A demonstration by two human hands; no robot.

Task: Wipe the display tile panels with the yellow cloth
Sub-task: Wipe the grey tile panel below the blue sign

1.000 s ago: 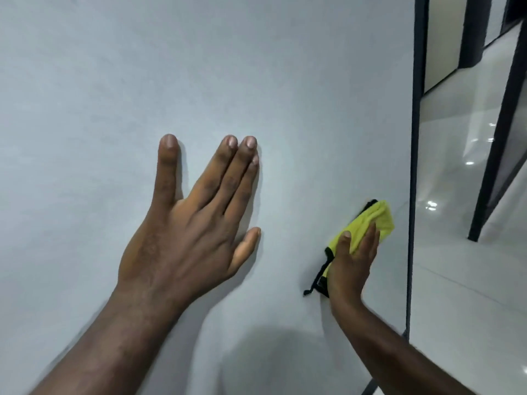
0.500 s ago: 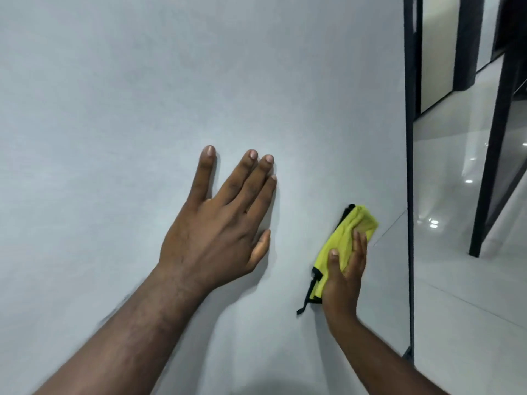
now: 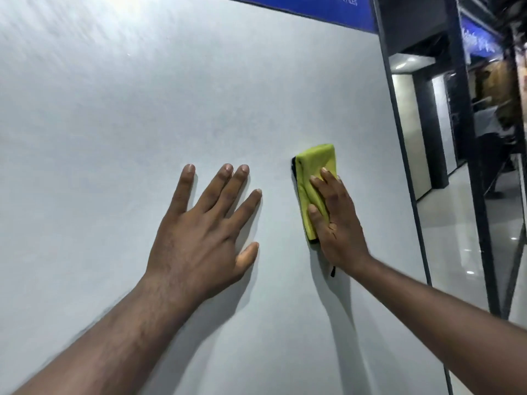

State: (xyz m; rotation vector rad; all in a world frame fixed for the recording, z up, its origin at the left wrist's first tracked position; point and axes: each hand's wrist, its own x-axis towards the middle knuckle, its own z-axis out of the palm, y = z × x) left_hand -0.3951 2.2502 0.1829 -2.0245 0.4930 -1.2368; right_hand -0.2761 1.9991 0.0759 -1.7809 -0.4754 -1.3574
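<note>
Yellow cloth (image 3: 315,178) under right hand (image 3: 338,220), beside left hand (image 3: 199,238).

The yellow cloth (image 3: 316,178) is sharp and evenly lit. Far up and left of the cloth, the pale tile panel (image 3: 114,124) carries a white glare patch at its top edge, and the surface there shows slanting motion streaks. Soft grey shadows lie below and right of the left hand (image 3: 199,243), and run down the panel under the right hand (image 3: 339,223) at the cloth, so light comes from above. Right of the cloth the room is dim, and the glossy floor (image 3: 456,252) holds small bright reflections. Far right of the cloth, the dark frame posts (image 3: 472,138) lean and things behind them are blurred. The letters on the blue sign (image 3: 328,7) above the cloth are soft.
</note>
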